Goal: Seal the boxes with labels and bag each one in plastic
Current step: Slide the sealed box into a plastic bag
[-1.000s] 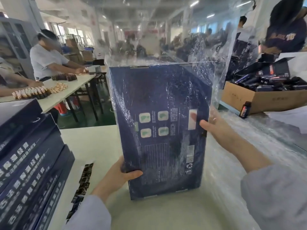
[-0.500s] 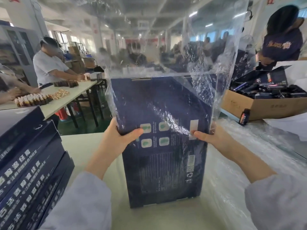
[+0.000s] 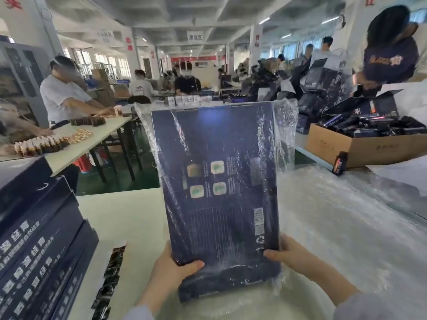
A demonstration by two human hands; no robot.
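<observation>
box (image 3: 219,192) upright inside plastic bag (image 3: 285,135) | left hand (image 3: 172,271) grips box's lower left corner | right hand (image 3: 291,255) grips box's lower right corner | box stack (image 3: 39,239) left of box

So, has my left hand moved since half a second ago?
Yes: left hand dropped toward the table, from the box's green icons to its bottom corner.

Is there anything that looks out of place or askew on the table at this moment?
One small dark bottle stands alone outside the cardboard carton, tilted at its front wall, while other dark items lie inside. The plastic bag is bunched at the upper right corner of the box.
</observation>
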